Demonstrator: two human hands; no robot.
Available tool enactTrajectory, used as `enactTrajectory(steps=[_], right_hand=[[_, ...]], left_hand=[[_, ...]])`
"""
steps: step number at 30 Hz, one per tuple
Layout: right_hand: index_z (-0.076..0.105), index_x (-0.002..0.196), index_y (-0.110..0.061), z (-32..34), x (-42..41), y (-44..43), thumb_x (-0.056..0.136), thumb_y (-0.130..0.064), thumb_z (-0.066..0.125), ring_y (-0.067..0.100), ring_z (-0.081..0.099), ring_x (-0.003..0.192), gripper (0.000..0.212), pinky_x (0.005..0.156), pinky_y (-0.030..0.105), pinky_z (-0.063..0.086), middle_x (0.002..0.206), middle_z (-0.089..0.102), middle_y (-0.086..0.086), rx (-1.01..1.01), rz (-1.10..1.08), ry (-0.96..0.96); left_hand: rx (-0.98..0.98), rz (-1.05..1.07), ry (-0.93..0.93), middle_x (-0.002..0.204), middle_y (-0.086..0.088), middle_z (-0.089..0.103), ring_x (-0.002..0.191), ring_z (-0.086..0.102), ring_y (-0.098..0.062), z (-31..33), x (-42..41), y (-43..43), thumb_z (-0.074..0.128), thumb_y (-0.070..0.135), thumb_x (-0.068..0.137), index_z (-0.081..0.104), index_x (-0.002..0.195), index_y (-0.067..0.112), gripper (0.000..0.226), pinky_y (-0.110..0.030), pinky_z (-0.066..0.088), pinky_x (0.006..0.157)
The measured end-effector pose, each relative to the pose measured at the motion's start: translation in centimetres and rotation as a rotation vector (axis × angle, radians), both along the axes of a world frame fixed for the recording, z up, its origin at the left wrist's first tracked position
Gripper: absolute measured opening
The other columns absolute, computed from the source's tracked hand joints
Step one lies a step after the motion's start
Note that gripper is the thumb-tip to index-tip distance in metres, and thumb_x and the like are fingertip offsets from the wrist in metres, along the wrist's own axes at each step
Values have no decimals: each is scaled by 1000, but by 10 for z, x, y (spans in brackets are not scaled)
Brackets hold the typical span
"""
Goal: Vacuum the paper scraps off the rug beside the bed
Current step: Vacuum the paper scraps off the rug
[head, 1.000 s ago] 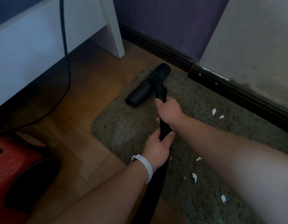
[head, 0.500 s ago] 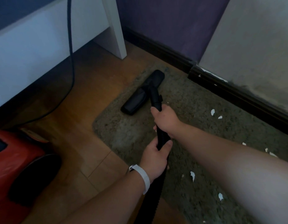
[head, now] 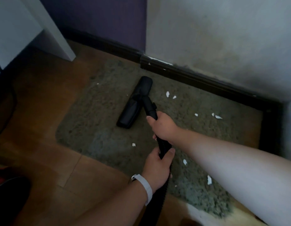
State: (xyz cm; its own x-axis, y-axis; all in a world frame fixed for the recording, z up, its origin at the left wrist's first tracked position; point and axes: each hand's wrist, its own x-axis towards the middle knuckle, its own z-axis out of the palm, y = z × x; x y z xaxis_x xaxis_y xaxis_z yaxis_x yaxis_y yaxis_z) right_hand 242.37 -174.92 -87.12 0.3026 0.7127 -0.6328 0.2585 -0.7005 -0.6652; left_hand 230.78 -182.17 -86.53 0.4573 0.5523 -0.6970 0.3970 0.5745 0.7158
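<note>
Grey-green rug [head: 95,115] noted on wooden floor [head: 43,98], bounded by a dark skirting board [head: 198,79]. The black vacuum nozzle [head: 135,103] is set flat mid-rug. Its wand [head: 150,108] is gripped by the right hand [head: 162,126], and the hose [head: 163,147] just below by the left hand [head: 157,167]. Paper scraps [head: 167,94] are scattered either side of the nozzle and nearer the person. Task judged incomplete: many scraps left.

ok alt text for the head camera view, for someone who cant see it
Two hands grip a black vacuum wand: the right hand nearer the floor head, the left hand, with a white wristband, lower down. The head rests on a grey-green rug scattered with white paper scraps, beside a wooden floor and dark skirting board.
</note>
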Motion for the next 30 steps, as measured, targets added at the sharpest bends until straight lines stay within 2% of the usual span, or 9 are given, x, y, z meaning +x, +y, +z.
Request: enactTrajectory(steps=[3, 6, 10, 14, 17, 21, 25, 30], right_hand=[[50, 103, -14, 4, 13, -24, 102, -36, 49, 18, 60, 44, 22, 43, 23, 44, 69, 61, 7, -9, -37, -39], [49, 94, -19, 6, 28, -45, 102, -37, 49, 16, 60, 42, 19, 42, 23, 44, 70, 61, 6, -14, -84, -53], [46, 85, -25, 7, 37, -59, 102, -36, 49, 14, 59, 40, 20, 45, 26, 46, 69, 60, 4, -5, -127, -53], [48, 91, -22, 7, 32, -49, 101, -36, 49, 15, 61, 43, 18, 47, 26, 47, 71, 60, 4, -6, -149, -45], [50, 101, -18, 9, 27, -32, 101, -37, 50, 20, 65, 53, 19, 54, 33, 55, 77, 62, 5, -2, -129, -28], [49, 103, -15, 6, 18, -6, 101, -37, 48, 15, 61, 43, 22, 43, 21, 43, 74, 62, 5, 7, -72, -68], [49, 111, -13, 3, 18, 4, 102, -38, 47, 19, 64, 50, 27, 48, 25, 46, 78, 63, 8, -19, -46, -51], [49, 105, -15, 8, 39, -20, 102, -37, 49, 20, 62, 49, 22, 47, 25, 44, 72, 60, 5, -8, -67, -71]], left_hand=[[14, -63, -7, 76, -7, 56, 57, 56, -23, 2, 9, -19, 56, 41, 100, 60, 96, 28, 15, -35, 48, 58], [37, -145, -23, 77, -7, 55, 64, 55, -26, 2, 19, -34, 55, 45, 99, 60, 97, 30, 15, -38, 45, 63], [38, -194, -45, 76, -8, 53, 62, 53, -25, 2, 24, -41, 55, 46, 98, 60, 96, 29, 18, -38, 42, 61], [35, -149, -51, 71, -2, 55, 64, 54, -25, -1, 19, -34, 57, 46, 97, 62, 100, 33, 14, -40, 43, 63], [54, -91, -58, 74, 0, 59, 65, 57, -25, 0, 14, -22, 57, 48, 95, 63, 101, 35, 16, -41, 47, 65], [49, -35, -37, 81, -1, 62, 59, 60, -20, 0, 12, -4, 52, 40, 102, 60, 113, 30, 17, -32, 51, 58], [38, -44, -19, 78, -2, 60, 53, 56, -19, -3, 14, 5, 50, 39, 103, 58, 110, 28, 16, -32, 50, 55], [44, -129, -28, 77, -3, 57, 52, 54, -16, 4, 35, -11, 49, 39, 103, 55, 105, 33, 9, -30, 48, 51]])
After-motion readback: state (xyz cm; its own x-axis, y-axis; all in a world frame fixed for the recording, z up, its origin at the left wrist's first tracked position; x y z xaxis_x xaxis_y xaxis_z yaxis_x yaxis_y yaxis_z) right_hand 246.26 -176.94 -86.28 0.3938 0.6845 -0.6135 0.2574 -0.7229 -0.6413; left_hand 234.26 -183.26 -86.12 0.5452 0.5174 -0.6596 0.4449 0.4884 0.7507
